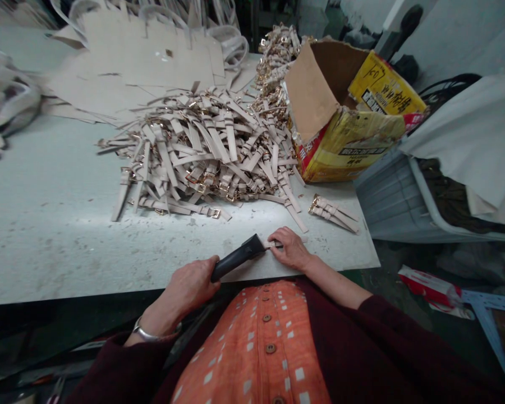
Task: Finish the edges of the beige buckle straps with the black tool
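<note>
My left hand (192,286) is wrapped round the rear end of a black handheld tool (239,258) near the table's front edge. The tool points right, its front end beside my right hand (291,249). Between the fingers of my right hand is a small beige strap (272,244), mostly hidden by them. A thin dark tip shows between tool and fingers. Behind both hands lies a large heap of beige straps with gold buckles (210,146). A small bundle of buckled straps (333,212) rests right of my right hand.
A yellow cardboard box (353,143) stands open at the table's right end, with more buckled straps (278,56) beside it. Flat beige pieces (151,56) cover the back. A grey bin (387,196) stands right of the table (67,235). Beige material (8,101) lies far left.
</note>
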A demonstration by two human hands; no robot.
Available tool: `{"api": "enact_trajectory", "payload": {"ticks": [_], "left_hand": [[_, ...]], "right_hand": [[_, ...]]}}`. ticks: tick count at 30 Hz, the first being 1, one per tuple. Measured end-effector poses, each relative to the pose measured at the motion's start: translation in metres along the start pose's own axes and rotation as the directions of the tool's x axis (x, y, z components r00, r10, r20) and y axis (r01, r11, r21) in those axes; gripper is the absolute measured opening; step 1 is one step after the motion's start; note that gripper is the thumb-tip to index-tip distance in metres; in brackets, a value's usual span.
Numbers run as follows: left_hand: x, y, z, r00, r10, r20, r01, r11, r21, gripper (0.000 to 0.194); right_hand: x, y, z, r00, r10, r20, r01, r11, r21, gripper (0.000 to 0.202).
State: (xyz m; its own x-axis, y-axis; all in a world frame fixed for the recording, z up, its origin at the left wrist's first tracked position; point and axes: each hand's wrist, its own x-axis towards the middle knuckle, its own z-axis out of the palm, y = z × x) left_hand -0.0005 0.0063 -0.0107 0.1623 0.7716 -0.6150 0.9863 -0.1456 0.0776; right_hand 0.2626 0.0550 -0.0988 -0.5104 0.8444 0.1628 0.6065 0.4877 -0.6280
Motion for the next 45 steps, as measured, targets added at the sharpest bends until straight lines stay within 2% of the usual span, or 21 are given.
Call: {"api": "enact_trajectory", "payload": {"ticks": [10, 16, 24, 29, 34, 40, 45], "left_hand": [[0.005, -0.006, -0.003, 0.999, 0.033, 0.017, -0.034, 0.997, 0.063, 0.035], [0.003, -0.006, -0.001, 0.996, 0.087, 0.009, -0.088, 0.993, 0.083, 0.033], [-0.009, -0.004, -0.004, 0.999, 0.049, 0.014, -0.050, 0.997, 0.065, 0.031], [0.003, 0.010, -0.010, 0.995, 0.102, -0.011, -0.101, 0.992, 0.075, 0.026], [0.014, 0.018, -0.008, 0.995, 0.098, -0.011, -0.096, 0.992, 0.082, 0.029], [0.012, 0.016, -0.007, 0.997, 0.078, 0.019, -0.079, 0.995, 0.064, 0.027], [0.007, 0.021, -0.011, 0.996, 0.086, -0.003, -0.085, 0.993, 0.076, 0.028]], "right_hand": [[-0.015, 0.006, -0.003, 0.993, 0.009, -0.120, 0.004, 0.994, 0.109, 0.017], [-0.016, 0.013, 0.000, 0.994, -0.004, -0.113, 0.020, 0.991, 0.135, 0.016], [-0.015, 0.011, -0.001, 0.994, 0.001, -0.110, 0.014, 0.992, 0.128, 0.016], [-0.015, 0.012, 0.000, 0.995, 0.005, -0.098, 0.006, 0.994, 0.108, 0.019], [-0.015, 0.017, 0.000, 0.996, -0.013, -0.085, 0.021, 0.995, 0.095, 0.026], [-0.024, 0.020, -0.007, 0.997, -0.003, -0.072, 0.006, 0.999, 0.038, 0.035], [-0.029, 0.023, -0.009, 0.997, 0.002, -0.081, 0.000, 1.000, 0.028, 0.033]]}}
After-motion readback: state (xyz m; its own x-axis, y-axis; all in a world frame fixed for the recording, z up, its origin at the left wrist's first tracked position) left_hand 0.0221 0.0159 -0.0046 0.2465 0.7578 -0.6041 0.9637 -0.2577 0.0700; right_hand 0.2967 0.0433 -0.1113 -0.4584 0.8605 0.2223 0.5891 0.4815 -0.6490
